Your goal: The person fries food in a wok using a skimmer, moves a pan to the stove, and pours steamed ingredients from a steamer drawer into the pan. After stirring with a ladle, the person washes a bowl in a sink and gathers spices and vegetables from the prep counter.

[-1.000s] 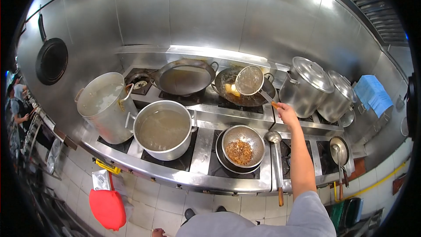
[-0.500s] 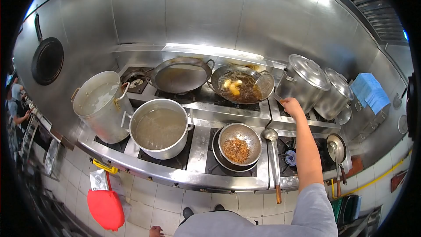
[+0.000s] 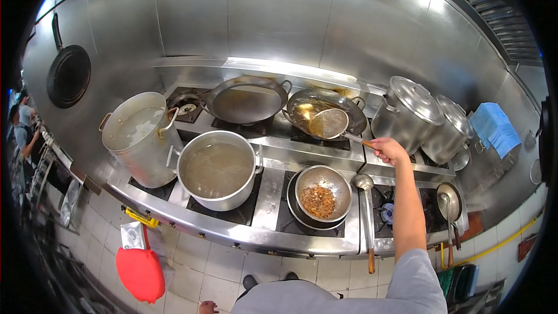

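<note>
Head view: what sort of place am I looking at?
Most likely a commercial kitchen, perhaps a restaurant's. What shows it: a long multi-burner range, the large open pot on it, and the long-handled strainer in the right hand.

Right of centre, a strainer [image 3: 328,124] is gripped by its handle in the right hand [image 3: 390,151], its mesh seen over a wok [image 3: 358,122], right beside yellow pieces [image 3: 305,110]! At the bottom edge, the left hand [image 3: 208,307] is caught, partly hidden. Lower centre, browned bits [image 3: 318,202] are held in a metal bowl [image 3: 337,182]; left, a tall pot [image 3: 142,160] and a wide pot [image 3: 226,202] are filled with cloudy liquid.
</note>
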The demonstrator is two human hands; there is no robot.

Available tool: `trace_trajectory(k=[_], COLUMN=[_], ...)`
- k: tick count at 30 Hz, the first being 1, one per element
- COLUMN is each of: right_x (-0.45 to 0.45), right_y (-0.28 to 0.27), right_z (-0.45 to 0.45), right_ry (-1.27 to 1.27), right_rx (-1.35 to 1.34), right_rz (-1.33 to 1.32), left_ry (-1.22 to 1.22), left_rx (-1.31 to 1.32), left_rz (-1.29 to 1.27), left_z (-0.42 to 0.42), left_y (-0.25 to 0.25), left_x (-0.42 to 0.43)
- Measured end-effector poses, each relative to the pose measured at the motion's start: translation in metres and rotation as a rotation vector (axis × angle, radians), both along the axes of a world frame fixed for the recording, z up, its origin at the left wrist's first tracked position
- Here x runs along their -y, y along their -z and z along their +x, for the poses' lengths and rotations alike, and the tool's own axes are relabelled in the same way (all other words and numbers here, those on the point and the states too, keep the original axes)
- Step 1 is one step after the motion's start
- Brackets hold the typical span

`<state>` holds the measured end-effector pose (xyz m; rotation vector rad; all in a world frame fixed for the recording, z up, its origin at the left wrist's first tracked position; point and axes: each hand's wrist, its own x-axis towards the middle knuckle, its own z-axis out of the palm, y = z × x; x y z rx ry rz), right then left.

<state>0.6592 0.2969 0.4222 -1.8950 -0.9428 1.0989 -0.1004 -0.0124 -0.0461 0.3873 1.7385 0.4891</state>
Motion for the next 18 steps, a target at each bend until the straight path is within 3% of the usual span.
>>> trace_trajectory(k=[5,10,14,15,18], right_x=[-0.021,-0.05,-0.074,-0.079,-0.088], right_y=[0.018,0.041,0.06,0.064,0.071], right_z=[-0.028,-0.048,-0.057,-0.059,-0.067], right_ry=[-0.003,0.04,0.063,0.108,0.166], right_rx=[0.006,0.006,-0.125,-0.215,-0.342], right_rz=[0.057,0.106,0.144,0.179,0.241], left_ry=[-0.029,0.122,0.004,0.153,0.205], left_rx=[-0.012,0.024,0.065,0.07,0.05], left_rz=[0.005,0.086,0.049,0.181,0.22], left_z=[0.004,0.004,0.01,0.002,-0.004], left_y=[-0.006,-0.009,-0.015,0.007,0.004], left_x=[0.006,0.014,0.021,0.03,0.03])
